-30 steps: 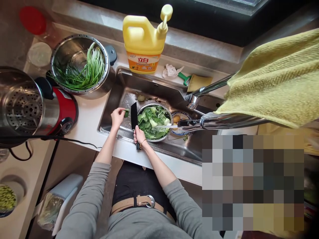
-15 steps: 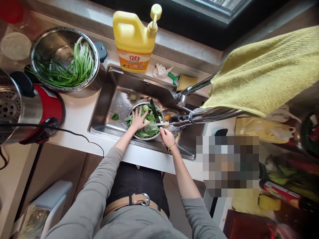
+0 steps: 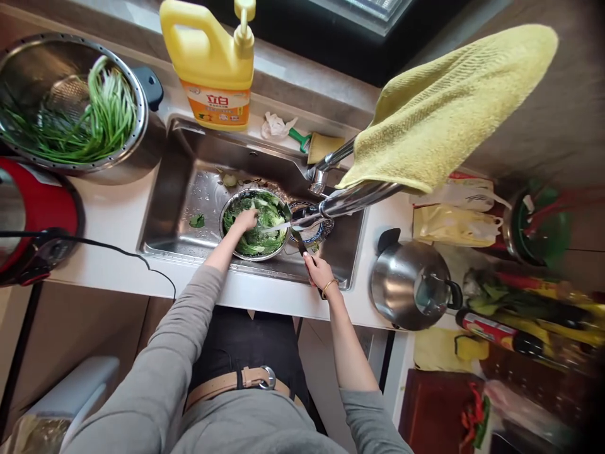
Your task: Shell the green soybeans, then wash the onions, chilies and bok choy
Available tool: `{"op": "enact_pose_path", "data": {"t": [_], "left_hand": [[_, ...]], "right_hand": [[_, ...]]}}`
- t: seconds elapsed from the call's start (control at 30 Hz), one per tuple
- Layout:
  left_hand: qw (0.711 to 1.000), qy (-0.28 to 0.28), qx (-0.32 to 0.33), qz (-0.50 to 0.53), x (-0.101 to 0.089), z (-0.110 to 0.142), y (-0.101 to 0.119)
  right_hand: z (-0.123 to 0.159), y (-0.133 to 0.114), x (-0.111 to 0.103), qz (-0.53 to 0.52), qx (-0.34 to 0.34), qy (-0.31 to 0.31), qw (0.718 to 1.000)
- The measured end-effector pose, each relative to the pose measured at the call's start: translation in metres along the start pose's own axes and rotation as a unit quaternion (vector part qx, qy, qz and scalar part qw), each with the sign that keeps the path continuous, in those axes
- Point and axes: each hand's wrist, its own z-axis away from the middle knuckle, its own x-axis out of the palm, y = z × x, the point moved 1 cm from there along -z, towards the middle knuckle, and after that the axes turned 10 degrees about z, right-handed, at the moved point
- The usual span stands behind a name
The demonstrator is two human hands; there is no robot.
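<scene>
In the sink stands a round metal bowl of wet leafy greens, with tap water running into it. My left hand is down in the bowl, fingers curled in around some of the leaves; the fingertips are partly hidden. My right hand grips the handle of a dark-bladed knife at the sink's front rim. The blade points up and left, its tip partly behind the tap. Beyond the bowl's right side, a patterned dish is partly covered by the tap.
A yellow detergent jug and a green-handled brush stand behind the sink. On the left is a steel pot with scallions. A yellow towel drapes over the tap pipe. To the right sits a steel kettle.
My left hand has gone from spread flat on the greens to curled among them. The knife has come down and away from over the bowl toward the front rim. The view has shifted right.
</scene>
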Motion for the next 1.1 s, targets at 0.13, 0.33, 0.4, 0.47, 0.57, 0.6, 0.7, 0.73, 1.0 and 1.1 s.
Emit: {"op": "enact_pose_path", "data": {"t": [0.13, 0.33, 0.4, 0.47, 0.57, 0.6, 0.7, 0.73, 1.0, 1.1], "left_hand": [[0.990, 0.113, 0.015, 0.088, -0.028, 0.020, -0.017], [0.938, 0.168, -0.033, 0.302, -0.055, 0.065, -0.043], [0.903, 0.170, -0.030, 0.394, -0.058, 0.080, -0.044], [0.867, 0.166, -0.031, 0.468, -0.056, 0.091, -0.043], [0.838, 0.153, -0.065, 0.520, -0.043, 0.095, -0.039], [0.840, 0.138, -0.079, 0.519, -0.036, 0.093, -0.037], [0.881, 0.086, -0.081, 0.457, -0.010, 0.084, -0.029], [0.899, 0.084, -0.073, 0.424, -0.001, 0.081, -0.025], [0.881, 0.150, -0.171, 0.415, 0.041, 0.071, 0.000], [0.879, 0.138, -0.161, 0.427, 0.036, 0.091, -0.001]], "right_hand": [[-0.001, 0.004, 0.004, -0.043, 0.033, -0.049, 0.997], [0.000, 0.005, 0.008, -0.095, 0.046, -0.071, 0.992], [0.002, 0.002, 0.010, -0.116, 0.039, -0.073, 0.990], [0.004, -0.002, 0.013, -0.148, 0.035, -0.080, 0.985], [0.006, -0.011, 0.021, -0.185, 0.029, -0.088, 0.978], [0.006, -0.014, 0.024, -0.187, 0.025, -0.089, 0.978], [0.006, -0.018, 0.033, -0.165, 0.016, -0.088, 0.982], [0.006, -0.019, 0.035, -0.154, 0.015, -0.086, 0.984], [0.016, -0.011, 0.039, -0.108, 0.003, -0.081, 0.991], [0.024, -0.008, 0.034, -0.100, -0.021, -0.069, 0.992]]}}
